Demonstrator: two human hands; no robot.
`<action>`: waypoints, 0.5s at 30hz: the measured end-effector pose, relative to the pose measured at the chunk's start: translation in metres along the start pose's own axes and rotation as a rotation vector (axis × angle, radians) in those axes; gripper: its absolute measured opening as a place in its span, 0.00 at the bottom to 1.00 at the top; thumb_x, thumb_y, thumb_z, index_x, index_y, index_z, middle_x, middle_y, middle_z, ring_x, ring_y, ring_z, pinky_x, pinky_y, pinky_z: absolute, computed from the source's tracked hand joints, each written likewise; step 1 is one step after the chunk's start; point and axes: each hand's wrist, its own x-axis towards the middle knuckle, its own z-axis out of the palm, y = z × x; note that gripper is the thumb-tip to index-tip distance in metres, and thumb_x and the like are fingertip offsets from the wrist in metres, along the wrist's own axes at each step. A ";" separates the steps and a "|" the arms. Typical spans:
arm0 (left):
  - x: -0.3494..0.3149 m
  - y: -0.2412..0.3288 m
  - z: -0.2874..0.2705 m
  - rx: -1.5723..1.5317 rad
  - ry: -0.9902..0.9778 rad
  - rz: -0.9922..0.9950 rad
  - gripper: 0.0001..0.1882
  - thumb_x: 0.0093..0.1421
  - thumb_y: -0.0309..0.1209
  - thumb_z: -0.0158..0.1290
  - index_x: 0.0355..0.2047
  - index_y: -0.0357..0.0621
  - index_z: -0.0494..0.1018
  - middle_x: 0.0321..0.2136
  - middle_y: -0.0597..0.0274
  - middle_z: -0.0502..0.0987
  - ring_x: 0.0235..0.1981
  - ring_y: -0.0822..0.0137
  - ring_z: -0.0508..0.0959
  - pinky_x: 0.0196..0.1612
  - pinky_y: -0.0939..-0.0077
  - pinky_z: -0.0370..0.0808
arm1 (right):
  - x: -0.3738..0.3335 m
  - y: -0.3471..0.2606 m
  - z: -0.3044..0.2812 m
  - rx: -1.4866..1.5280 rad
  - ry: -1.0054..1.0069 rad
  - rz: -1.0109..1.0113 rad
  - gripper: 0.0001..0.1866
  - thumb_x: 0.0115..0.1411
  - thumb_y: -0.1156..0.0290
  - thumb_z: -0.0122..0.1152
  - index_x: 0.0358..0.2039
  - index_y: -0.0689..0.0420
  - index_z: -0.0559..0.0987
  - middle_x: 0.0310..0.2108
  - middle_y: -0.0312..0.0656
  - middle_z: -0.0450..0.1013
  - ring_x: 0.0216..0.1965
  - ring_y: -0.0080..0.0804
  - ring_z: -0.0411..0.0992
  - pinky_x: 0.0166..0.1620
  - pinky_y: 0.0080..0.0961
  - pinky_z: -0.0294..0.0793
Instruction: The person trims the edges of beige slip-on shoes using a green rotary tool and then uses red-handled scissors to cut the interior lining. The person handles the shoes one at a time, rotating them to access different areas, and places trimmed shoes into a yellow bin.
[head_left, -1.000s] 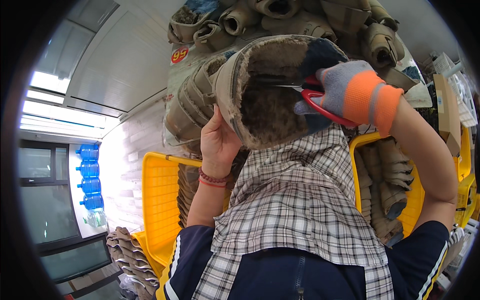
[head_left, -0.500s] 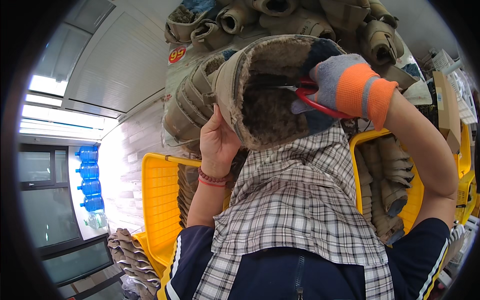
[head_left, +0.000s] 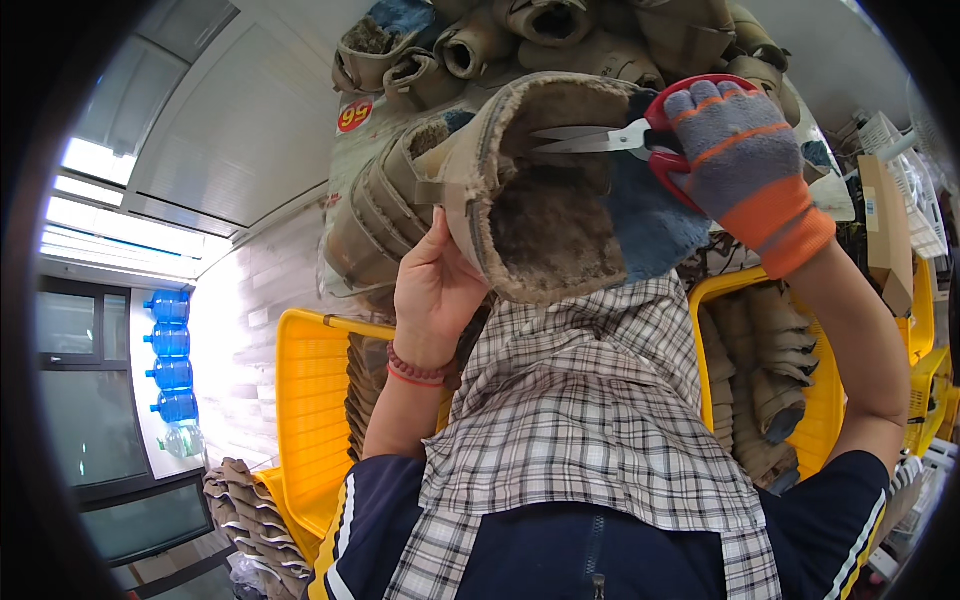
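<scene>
My left hand (head_left: 436,292), bare, grips the near left edge of a tan, tube-shaped fabric piece (head_left: 468,215) with brown fleece lining. Its wide opening faces me, and a blue patch of lining shows on the right side. My right hand (head_left: 745,150), in a grey and orange knit glove, is closed on red-handled scissors (head_left: 630,137). The blades are spread and point left, in front of the opening near its upper part. Whether they touch the fleece I cannot tell. Similar tan pieces (head_left: 372,225) lie nested to the left of the held one.
More rolled tan pieces (head_left: 560,22) are heaped on the table's far side. Yellow baskets (head_left: 308,420) with stacked tan pieces stand to both sides of me. A cardboard box (head_left: 886,235) is at the right, and blue water bottles (head_left: 172,340) line the left wall.
My right hand has drawn the scissors up and to the right, out of the fleece opening, and the blades have spread. My left hand keeps its grip on the fabric piece.
</scene>
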 end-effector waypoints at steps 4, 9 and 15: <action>0.002 -0.007 0.010 0.019 0.128 0.023 0.19 0.65 0.32 0.42 0.55 0.41 0.62 0.53 0.58 0.69 0.54 0.60 0.69 0.60 0.61 0.62 | 0.008 0.003 0.002 -0.041 -0.044 -0.048 0.22 0.48 0.55 0.62 0.39 0.56 0.74 0.35 0.41 0.72 0.37 0.36 0.71 0.41 0.32 0.70; 0.000 -0.005 0.008 -0.016 0.094 0.014 0.19 0.65 0.32 0.42 0.55 0.40 0.62 0.53 0.58 0.69 0.54 0.60 0.68 0.59 0.60 0.62 | 0.005 0.003 0.003 -0.034 -0.048 -0.058 0.20 0.52 0.54 0.58 0.39 0.55 0.73 0.35 0.43 0.70 0.37 0.39 0.70 0.42 0.35 0.70; 0.002 -0.006 0.010 0.000 0.083 -0.018 0.19 0.66 0.33 0.42 0.56 0.40 0.61 0.54 0.58 0.68 0.55 0.60 0.68 0.59 0.60 0.63 | 0.005 0.004 0.004 -0.060 -0.076 -0.068 0.20 0.52 0.55 0.59 0.40 0.55 0.73 0.36 0.43 0.70 0.37 0.39 0.70 0.43 0.36 0.70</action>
